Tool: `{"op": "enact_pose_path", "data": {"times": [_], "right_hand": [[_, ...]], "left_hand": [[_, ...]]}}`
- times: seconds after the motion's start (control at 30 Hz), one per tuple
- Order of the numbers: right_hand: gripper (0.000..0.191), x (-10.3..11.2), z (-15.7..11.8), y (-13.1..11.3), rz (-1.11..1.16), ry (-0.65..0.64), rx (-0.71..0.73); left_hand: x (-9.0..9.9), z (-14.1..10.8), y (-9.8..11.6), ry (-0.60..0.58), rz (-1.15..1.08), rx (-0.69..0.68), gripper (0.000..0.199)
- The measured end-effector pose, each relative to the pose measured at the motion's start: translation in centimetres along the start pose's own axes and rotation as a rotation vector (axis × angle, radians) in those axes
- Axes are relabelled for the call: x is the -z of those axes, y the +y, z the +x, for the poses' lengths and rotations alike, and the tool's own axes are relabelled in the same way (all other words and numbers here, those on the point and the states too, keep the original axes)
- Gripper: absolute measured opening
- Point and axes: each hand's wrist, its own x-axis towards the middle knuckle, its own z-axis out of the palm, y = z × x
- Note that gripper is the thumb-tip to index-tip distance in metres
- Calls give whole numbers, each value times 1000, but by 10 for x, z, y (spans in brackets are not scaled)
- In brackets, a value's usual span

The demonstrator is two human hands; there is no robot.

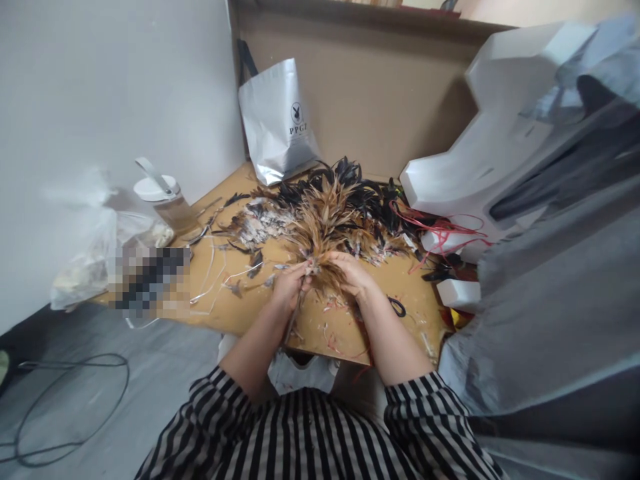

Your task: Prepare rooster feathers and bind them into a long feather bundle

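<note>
A bundle of brown feathers (320,223) fans out away from me over the table, its pale quill ends gathered near my fingertips. My left hand (291,283) is closed at the base of the bundle. From beneath it a thin dark stick (291,321) runs down toward the table's front edge. On the other side, my right hand (349,272) has its fingers closed on the lower feathers of the same bundle. Beyond it lies a heap of black feathers (350,175), with a patch of loose pale-based feathers (263,223) to the left.
A silver bag (275,120) stands at the back. To the left are a lidded cup (167,200), a plastic bag (95,260) and white string (213,267). Red string (445,233), white foam blocks (459,293) and a black ring (397,307) lie on the right.
</note>
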Motion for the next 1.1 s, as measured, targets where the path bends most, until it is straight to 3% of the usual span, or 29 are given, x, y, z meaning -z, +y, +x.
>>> {"op": "enact_pose_path", "data": {"times": [0.17,0.27,0.47,0.67,0.83,1.1], "right_hand": [[12,3,7,6,1,105,-22],[12,2,10,9,23,107,-20],[20,4,10,14,155,184,0],[27,0,1,21,-65,36,98],[21,-10,2,24,-320,144,310],[16,1,6,19,-558,221,352]], "left_hand": [[-1,0,-2,-9,20,-35,28],[-1,0,-3,-21,76,-50,30],[1,-2,0,15,43,-50,31],[0,-2,1,35,66,-88,29],[0,-1,-4,26,137,-154,28],[0,0,-15,-27,290,-262,26]]}}
